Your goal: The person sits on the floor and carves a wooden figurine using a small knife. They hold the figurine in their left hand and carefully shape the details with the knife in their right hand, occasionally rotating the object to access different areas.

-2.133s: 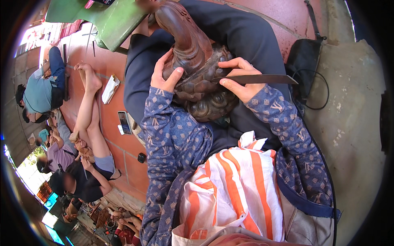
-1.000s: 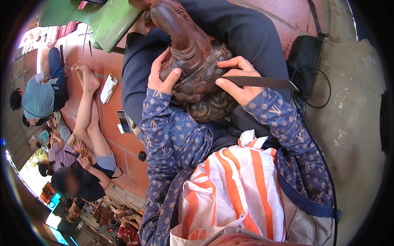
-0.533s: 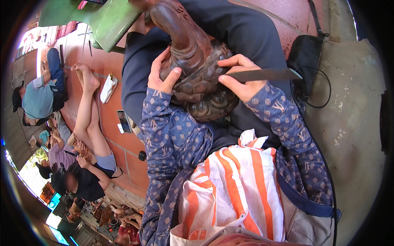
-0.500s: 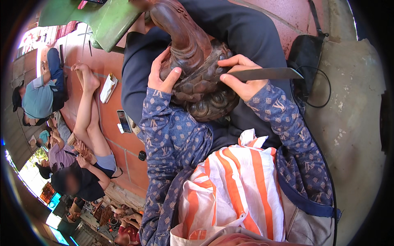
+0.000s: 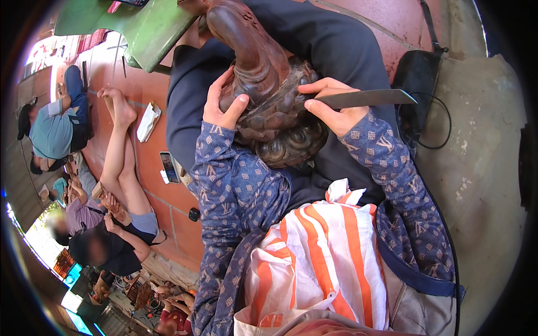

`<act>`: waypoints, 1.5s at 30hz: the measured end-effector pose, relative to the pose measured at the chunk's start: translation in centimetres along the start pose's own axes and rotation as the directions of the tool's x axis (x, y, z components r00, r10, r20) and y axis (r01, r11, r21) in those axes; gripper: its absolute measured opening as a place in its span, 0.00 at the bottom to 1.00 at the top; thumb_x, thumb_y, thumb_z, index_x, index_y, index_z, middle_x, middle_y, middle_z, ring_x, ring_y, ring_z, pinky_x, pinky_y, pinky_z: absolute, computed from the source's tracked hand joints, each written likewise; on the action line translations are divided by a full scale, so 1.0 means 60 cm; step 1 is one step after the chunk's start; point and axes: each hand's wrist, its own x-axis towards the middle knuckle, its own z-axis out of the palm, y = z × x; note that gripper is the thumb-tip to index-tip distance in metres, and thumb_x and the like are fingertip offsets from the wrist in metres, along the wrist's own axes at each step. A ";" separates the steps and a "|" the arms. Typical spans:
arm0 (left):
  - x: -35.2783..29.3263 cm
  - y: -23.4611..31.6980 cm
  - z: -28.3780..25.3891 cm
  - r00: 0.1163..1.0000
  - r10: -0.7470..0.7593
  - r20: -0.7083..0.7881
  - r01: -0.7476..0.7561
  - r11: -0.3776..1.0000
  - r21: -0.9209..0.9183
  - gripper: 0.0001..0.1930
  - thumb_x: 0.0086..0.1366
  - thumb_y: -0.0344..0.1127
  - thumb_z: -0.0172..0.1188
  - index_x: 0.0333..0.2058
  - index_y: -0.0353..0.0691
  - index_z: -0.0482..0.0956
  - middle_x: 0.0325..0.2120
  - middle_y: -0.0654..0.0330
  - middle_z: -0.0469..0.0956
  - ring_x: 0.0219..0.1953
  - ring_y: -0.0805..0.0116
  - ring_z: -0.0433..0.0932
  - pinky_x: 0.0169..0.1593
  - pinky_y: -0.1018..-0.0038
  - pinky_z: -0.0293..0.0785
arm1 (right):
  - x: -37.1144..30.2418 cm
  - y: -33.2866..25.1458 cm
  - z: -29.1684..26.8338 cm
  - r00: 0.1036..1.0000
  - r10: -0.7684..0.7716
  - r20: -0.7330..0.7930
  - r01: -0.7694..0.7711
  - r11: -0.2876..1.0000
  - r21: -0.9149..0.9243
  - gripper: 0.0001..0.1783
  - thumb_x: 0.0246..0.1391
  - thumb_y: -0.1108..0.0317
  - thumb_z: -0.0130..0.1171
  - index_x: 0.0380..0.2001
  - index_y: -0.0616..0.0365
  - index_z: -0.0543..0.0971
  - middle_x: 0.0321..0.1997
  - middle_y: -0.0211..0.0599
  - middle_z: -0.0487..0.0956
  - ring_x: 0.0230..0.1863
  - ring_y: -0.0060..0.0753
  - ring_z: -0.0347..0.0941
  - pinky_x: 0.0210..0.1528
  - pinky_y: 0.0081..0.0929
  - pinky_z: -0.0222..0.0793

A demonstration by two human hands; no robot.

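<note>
A dark brown carved wooden figure [image 5: 263, 73] with a scaly, petal-like base rests between my legs. My left hand [image 5: 223, 103] is wrapped round its left side, thumb lying over the carved surface. At the right side of the base, my right hand [image 5: 336, 106] pinches a flat grey metal blade [image 5: 370, 98] between thumb and fingers. The blade sticks out to the right past the hand. Its inner end, at the carving, is hidden by my fingers.
A green plastic chair [image 5: 151, 33] stands at the upper left. On the red tiled floor lie a phone [image 5: 169, 167] and a white packet [image 5: 148, 121]. Several people sit at the left. A black bag [image 5: 417, 78] with a cord lies at the right.
My right hand and the blade have shifted very slightly to the right. My left hand keeps its place on the carving.
</note>
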 end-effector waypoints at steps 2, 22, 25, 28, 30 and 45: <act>0.001 0.001 0.000 1.000 -0.005 -0.003 0.005 1.000 0.007 0.32 0.58 0.36 0.62 0.58 0.30 0.61 0.56 0.50 0.66 0.58 0.62 0.66 0.61 0.69 0.59 | 0.003 -0.002 0.003 0.995 -0.092 0.028 0.095 0.987 -0.126 0.05 0.49 0.73 0.61 0.26 0.66 0.80 0.40 0.45 0.78 0.41 0.32 0.75 0.44 0.25 0.69; 0.001 -0.006 -0.003 1.000 0.009 -0.002 -0.009 1.000 0.018 0.32 0.58 0.35 0.62 0.58 0.31 0.61 0.55 0.50 0.66 0.57 0.62 0.66 0.61 0.69 0.59 | 0.010 -0.007 -0.009 0.995 -0.070 0.065 0.076 0.992 -0.102 0.05 0.48 0.73 0.61 0.25 0.65 0.81 0.39 0.43 0.79 0.38 0.31 0.76 0.41 0.25 0.70; 0.001 -0.008 -0.002 1.000 0.010 -0.003 -0.010 1.000 0.005 0.32 0.58 0.35 0.62 0.58 0.31 0.61 0.55 0.50 0.66 0.57 0.62 0.66 0.61 0.69 0.59 | 0.012 -0.016 -0.002 0.967 -0.233 0.106 0.255 0.889 -0.381 0.05 0.48 0.73 0.61 0.25 0.65 0.81 0.39 0.43 0.80 0.38 0.31 0.76 0.41 0.25 0.70; 0.001 -0.007 -0.001 1.000 0.014 -0.004 -0.014 1.000 0.006 0.32 0.58 0.35 0.62 0.58 0.30 0.61 0.55 0.50 0.66 0.57 0.62 0.66 0.61 0.69 0.59 | 0.012 -0.009 -0.009 0.990 -0.113 0.084 0.130 0.963 -0.238 0.05 0.48 0.73 0.61 0.25 0.65 0.80 0.39 0.44 0.80 0.38 0.32 0.76 0.41 0.25 0.71; 0.000 -0.010 -0.003 1.000 0.021 -0.006 -0.021 1.000 0.022 0.32 0.58 0.35 0.62 0.58 0.30 0.61 0.55 0.50 0.66 0.57 0.62 0.66 0.61 0.69 0.59 | 0.010 -0.008 -0.007 0.995 -0.078 0.058 0.086 0.985 -0.151 0.06 0.48 0.73 0.61 0.25 0.66 0.80 0.39 0.44 0.80 0.38 0.32 0.76 0.41 0.25 0.71; 0.003 -0.011 -0.002 1.000 0.009 -0.001 -0.009 1.000 -0.015 0.32 0.58 0.35 0.63 0.58 0.31 0.61 0.55 0.50 0.66 0.56 0.62 0.67 0.60 0.69 0.60 | 0.011 -0.011 0.001 0.977 -0.200 0.076 0.213 0.929 -0.303 0.05 0.48 0.73 0.61 0.24 0.66 0.80 0.38 0.45 0.79 0.38 0.34 0.77 0.41 0.26 0.71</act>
